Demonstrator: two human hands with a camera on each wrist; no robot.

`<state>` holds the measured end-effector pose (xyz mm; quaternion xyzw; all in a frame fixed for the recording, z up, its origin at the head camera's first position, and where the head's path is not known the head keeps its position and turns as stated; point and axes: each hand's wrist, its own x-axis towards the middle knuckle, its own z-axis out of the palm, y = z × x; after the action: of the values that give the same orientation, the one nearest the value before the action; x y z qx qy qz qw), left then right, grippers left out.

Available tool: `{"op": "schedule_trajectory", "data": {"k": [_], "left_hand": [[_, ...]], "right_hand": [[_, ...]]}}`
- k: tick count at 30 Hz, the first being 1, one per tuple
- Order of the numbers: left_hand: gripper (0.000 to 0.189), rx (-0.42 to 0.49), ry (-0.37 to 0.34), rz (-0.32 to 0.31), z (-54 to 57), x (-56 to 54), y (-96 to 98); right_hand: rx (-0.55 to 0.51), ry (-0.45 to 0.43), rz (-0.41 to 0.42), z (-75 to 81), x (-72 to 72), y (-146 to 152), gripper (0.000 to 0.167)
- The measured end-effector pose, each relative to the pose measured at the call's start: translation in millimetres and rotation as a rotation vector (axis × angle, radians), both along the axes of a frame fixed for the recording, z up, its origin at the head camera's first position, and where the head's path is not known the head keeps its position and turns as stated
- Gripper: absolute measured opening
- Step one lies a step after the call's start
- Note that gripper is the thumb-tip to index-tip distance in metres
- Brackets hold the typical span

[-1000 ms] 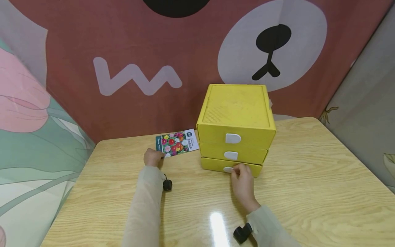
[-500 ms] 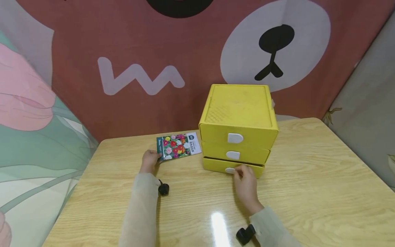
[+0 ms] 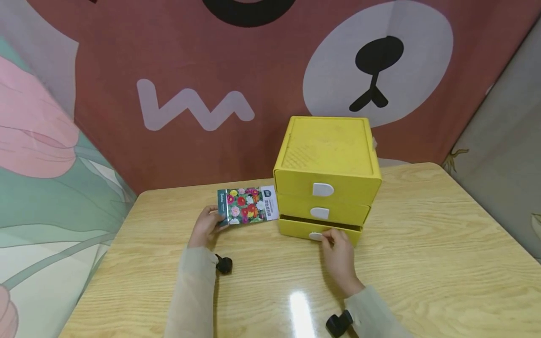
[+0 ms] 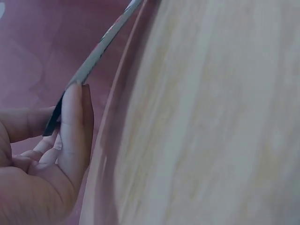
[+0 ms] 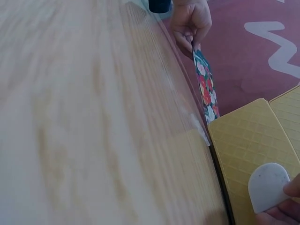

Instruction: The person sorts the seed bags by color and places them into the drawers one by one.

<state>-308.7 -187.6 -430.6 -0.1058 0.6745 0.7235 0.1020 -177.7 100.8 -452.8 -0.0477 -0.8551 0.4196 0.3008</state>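
My left hand (image 3: 206, 226) pinches the left end of a flower seed packet (image 3: 247, 205) between thumb and fingers. In the left wrist view the packet (image 4: 96, 54) appears edge-on, raised at an angle off the tabletop. Its right end reaches the side of a yellow three-drawer box (image 3: 329, 145). With thumb and fingertips, my right hand (image 3: 339, 256) grips the white handle (image 3: 315, 236) of the bottom drawer (image 3: 293, 228). That drawer stands slightly out, a dark gap showing above its front. In the right wrist view, fingers hold the edge of the rounded handle (image 5: 267, 185).
The upper drawer (image 3: 296, 183) and middle drawer (image 3: 293, 204) are closed, each with a white handle. The wooden table (image 3: 431, 244) ends at the back against a reddish cartoon curtain (image 3: 203, 155). Black wrist cameras hang below both sleeves.
My left hand has taken hold of the seed packet's end and raised it, shifting it slightly toward me. My right hand has pulled the bottom drawer a little further out, widening the gap.
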Motion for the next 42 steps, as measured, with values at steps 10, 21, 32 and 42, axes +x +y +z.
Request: {"op": "schedule_trajectory", "data": {"k": [10, 21, 32, 42], "left_hand": [[0.047, 0.079, 0.073, -0.016, -7.1, 11.2, -10.9], [0.041, 0.139, 0.145, -0.030, 6.0, 21.6, -12.1], [0.035, 0.261, 0.214, 0.037, 20.9, 32.1, -11.1], [0.040, 0.398, 0.306, 0.029, 31.8, 39.6, -11.3]], "right_hand": [[0.049, 0.071, 0.006, -0.6, 2.8, 0.6, 0.010], [0.029, 0.045, 0.005, -1.9, 8.2, -3.4, 0.008], [0.049, 0.105, 0.015, -1.7, 11.9, -2.7, 0.012], [0.057, 0.102, 0.028, -0.9, 15.0, -3.5, 0.011]]}}
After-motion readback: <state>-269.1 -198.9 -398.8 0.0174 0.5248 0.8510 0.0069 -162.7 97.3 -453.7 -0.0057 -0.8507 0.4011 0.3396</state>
